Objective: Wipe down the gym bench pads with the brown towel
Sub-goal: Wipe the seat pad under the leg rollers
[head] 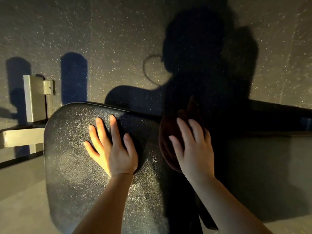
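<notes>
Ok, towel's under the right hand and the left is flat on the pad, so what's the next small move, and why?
Probably sweep the right hand with the brown towel leftward across the bench pad, toward the left hand. The towel sits bunched at the pad's shadowed right side, while the lit stretch to the left looks smudgy and uncovered. The left hand lies flat with spread fingers, so it can brace, then lift away.

No text, label, brand, number or sign can be read anywhere here.
</notes>
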Motion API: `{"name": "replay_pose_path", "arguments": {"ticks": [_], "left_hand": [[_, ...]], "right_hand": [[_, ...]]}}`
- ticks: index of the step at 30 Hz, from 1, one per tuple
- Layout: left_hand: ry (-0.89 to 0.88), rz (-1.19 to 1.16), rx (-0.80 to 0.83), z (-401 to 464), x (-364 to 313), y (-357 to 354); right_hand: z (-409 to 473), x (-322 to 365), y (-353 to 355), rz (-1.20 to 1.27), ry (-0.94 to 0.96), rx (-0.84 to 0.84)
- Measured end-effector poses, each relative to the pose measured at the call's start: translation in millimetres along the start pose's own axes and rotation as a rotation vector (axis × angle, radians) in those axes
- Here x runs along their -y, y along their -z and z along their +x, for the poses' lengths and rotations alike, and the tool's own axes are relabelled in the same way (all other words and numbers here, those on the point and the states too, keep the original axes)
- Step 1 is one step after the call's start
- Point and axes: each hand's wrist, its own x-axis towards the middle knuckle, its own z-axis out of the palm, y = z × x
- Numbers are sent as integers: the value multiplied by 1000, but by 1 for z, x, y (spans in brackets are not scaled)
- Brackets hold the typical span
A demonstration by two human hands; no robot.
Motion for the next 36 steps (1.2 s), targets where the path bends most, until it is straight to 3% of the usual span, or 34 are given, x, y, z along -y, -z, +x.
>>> {"name": "replay_pose_path", "arguments": {"ticks": [6, 9, 13, 16, 18, 21, 25, 30, 33, 36], "left_hand": [[28, -19, 73, 2, -3, 5], [44, -18, 100, 1, -5, 8], [29, -76, 85, -18, -18, 7], [-234, -103, 100, -62, -45, 6], [-354, -121, 135, -84, -65, 5], [-321, -76, 99, -95, -83, -5], [-315, -25, 41, -96, -85, -16], [-278, -38, 83, -93, -83, -14], [-222, -76, 100, -96, -89, -10], [-197, -47, 122, -97, -94, -10]], "right_hand": [[-36, 16, 8, 301, -337, 101], [-57, 12, 23, 343, -349, 199], [-73, -15, 54, 184, -170, 263], [-68, -41, 78, -31, 49, 111], [-51, -64, 82, -196, 173, 146], [-16, -96, 65, -346, 357, 281], [14, -110, 46, -251, 448, 364], [23, -106, 46, -76, 245, 319], [35, -156, 68, -97, -65, 378], [27, -208, 84, -131, -158, 427]]}}
